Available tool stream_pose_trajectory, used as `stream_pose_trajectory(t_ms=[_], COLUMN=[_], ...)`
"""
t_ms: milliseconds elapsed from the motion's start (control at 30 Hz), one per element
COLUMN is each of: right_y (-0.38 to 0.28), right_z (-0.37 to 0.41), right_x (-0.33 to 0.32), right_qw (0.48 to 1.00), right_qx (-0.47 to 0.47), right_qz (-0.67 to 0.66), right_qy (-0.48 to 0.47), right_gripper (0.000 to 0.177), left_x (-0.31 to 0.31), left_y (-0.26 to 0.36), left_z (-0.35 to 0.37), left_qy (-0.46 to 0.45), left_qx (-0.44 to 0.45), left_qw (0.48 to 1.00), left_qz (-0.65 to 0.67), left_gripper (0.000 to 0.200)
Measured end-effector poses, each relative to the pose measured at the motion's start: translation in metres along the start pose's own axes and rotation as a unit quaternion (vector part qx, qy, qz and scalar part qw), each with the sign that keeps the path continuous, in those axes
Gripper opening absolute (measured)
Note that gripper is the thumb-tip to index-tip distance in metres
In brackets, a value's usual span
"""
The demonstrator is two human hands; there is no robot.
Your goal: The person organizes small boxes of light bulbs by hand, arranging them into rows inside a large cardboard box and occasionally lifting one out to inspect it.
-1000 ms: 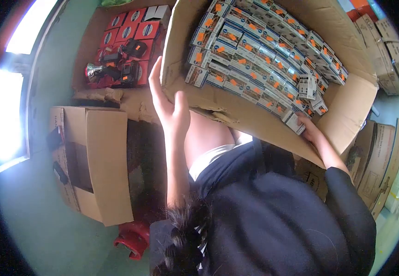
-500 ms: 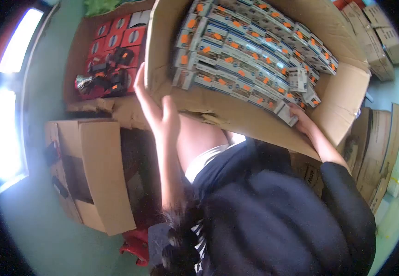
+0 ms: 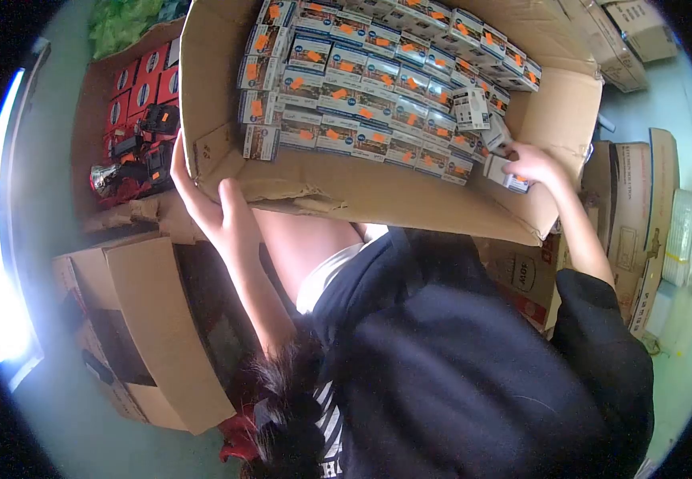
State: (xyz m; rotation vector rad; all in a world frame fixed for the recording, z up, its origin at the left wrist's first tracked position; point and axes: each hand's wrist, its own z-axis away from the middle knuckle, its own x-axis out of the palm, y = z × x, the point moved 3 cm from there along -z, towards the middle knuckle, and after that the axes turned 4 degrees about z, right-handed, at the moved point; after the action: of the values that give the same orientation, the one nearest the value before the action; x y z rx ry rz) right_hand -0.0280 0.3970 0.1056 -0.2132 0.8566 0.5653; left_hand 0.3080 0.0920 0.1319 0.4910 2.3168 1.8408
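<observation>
A large cardboard box [image 3: 322, 180], tilted towards me, holds rows of small white-and-blue product boxes [image 3: 338, 100] with orange price stickers. My left hand [image 3: 222, 219] grips its near left corner, fingers along the outer side and thumb against the front. Inside the right end, my right hand [image 3: 539, 165] is closed on a small white box [image 3: 509, 173], which lies low by the front wall. Just beyond those fingers are loose boxes, one a white box [image 3: 471, 108] leaning on the rows. My right fingertips are partly hidden.
To the left stands another carton with red boxes [image 3: 134, 88] and black headlamp-like items [image 3: 154, 144]. Below it is an open cardboard box [image 3: 150, 319]. Flattened cartons [image 3: 633, 215] lean at the right, and more boxes [image 3: 625, 40] are stacked at the upper right.
The large box appears further left in my view. My right hand has carried the small white box from the front row's end into the right corner. My left hand stays at the box's left edge.
</observation>
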Motion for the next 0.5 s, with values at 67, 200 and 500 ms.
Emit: stream_pose_trajectory(t_ms=[67,200,500], right_y=[-0.001,-0.012,-0.033], right_z=[-0.014,-0.036,-0.038], right_x=[0.024,0.059,0.057], right_qw=[0.999,0.995,0.988], right_qx=[-0.027,0.065,0.105], right_qz=[0.024,0.081,0.117], right_qy=[-0.002,0.0,0.014], right_gripper=[0.047,0.045,0.048], left_x=[-0.001,-0.003,-0.002], left_y=[-0.001,-0.003,0.001], left_z=[0.0,-0.001,0.0], left_qy=[-0.002,-0.01,-0.01], left_qx=[0.005,0.01,0.006], left_qw=[1.0,1.0,1.0], left_qz=[0.005,0.013,0.004], left_gripper=[0.065,0.066,0.065])
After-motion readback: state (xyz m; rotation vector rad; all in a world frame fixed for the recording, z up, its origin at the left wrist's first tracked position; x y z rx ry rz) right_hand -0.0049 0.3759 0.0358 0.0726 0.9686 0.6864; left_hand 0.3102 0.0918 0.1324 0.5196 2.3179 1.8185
